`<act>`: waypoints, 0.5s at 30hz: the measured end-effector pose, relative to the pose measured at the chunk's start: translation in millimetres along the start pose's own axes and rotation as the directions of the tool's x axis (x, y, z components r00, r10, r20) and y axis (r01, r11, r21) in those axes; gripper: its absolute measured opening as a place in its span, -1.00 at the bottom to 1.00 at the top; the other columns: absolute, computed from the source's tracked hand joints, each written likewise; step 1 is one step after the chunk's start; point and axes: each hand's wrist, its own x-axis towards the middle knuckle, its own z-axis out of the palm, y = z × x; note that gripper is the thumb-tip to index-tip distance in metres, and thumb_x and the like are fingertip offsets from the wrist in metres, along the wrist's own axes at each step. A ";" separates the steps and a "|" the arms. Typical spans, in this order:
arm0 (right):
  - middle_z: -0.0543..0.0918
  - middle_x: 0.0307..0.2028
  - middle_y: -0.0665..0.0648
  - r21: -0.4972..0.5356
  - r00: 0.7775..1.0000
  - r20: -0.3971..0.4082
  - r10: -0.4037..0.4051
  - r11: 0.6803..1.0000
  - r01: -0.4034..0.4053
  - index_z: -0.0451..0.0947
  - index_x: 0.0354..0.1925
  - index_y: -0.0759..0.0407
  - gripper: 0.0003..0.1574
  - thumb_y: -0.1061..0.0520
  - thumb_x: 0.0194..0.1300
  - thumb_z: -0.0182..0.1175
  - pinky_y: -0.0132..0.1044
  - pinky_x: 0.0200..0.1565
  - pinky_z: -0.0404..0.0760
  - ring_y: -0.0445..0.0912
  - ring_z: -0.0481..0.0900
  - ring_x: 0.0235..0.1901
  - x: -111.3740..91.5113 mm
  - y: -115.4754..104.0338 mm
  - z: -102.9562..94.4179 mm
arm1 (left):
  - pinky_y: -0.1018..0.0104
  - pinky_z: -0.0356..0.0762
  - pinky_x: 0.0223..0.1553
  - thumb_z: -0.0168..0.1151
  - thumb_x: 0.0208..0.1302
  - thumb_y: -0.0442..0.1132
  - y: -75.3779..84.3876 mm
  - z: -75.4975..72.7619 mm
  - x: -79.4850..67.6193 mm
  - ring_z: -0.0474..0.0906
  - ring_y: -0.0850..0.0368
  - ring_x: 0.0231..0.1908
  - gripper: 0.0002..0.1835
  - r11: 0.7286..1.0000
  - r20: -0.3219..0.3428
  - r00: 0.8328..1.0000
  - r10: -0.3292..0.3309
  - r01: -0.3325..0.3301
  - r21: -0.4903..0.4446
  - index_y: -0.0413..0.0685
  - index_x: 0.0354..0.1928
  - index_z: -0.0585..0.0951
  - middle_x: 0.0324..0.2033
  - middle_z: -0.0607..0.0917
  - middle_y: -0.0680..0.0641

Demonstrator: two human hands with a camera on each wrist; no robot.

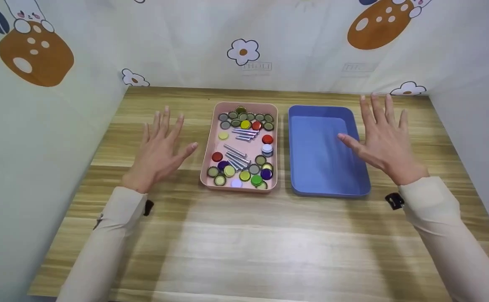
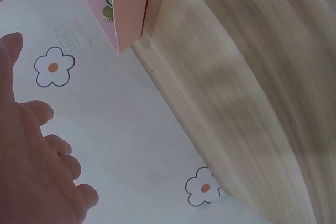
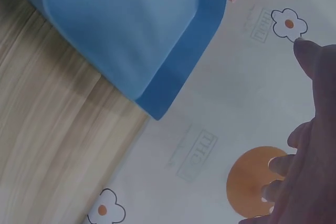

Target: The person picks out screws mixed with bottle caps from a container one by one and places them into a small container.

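My left hand (image 1: 157, 153), fingers spread, is held to the left of a pink tray (image 1: 205, 167) and grips nothing. Inside that tray lie bottle caps (image 1: 256, 180) of several colours and two groups of silver metal rods (image 1: 237, 159), which look like bolts or nails. A blue tray (image 1: 324, 155) with a bare floor stands just right of the pink one. My right hand (image 1: 387, 142) is spread too, its thumb overlapping the blue tray's right edge in the head view. Each wrist view shows its hand (image 2: 37, 161) with nothing in the fingers.
Both trays stand on a wood-grain table (image 1: 236, 243). Behind it and at both sides hangs a pale cloth (image 1: 177, 46) printed with flowers and orange fruit. A small black object (image 1: 394, 201) sits at the right cuff.
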 end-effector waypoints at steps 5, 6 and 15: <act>-0.34 0.62 0.22 0.054 1.000 0.004 -0.012 0.998 0.012 -0.38 0.62 0.04 0.28 -0.58 0.33 -0.09 0.52 0.41 -0.34 0.25 -0.44 0.59 0.5 -10.1 5.4 | -0.25 -0.54 0.53 -0.18 0.45 0.38 1.9 10.7 -1.2 -0.50 -0.23 0.58 -0.07 0.999 0.040 0.999 0.007 -0.005 -0.044 0.01 0.61 -0.15 0.59 -0.41 -0.20; -0.35 0.62 0.21 0.068 1.000 0.009 -0.016 0.998 0.015 -0.38 0.62 0.04 0.28 -0.57 0.33 -0.08 0.52 0.41 -0.33 0.25 -0.44 0.59 0.5 -12.3 7.0 | -0.24 -0.55 0.54 -0.17 0.45 0.38 2.5 12.8 -1.4 -0.51 -0.22 0.58 -0.06 0.998 0.050 0.999 0.008 -0.005 -0.060 0.01 0.61 -0.16 0.59 -0.41 -0.19; -0.32 0.63 0.14 0.132 0.999 0.028 -0.044 0.990 0.040 -0.35 0.62 -0.01 0.27 -0.55 0.32 -0.02 0.48 0.44 -0.29 0.20 -0.40 0.60 2.5 -28.9 18.8 | -0.37 -0.20 0.50 -0.09 0.37 0.45 8.0 26.4 -2.5 -0.50 -0.17 0.58 0.00 0.983 0.104 0.994 0.019 0.000 -0.186 0.17 0.61 -0.24 0.59 -0.43 -0.10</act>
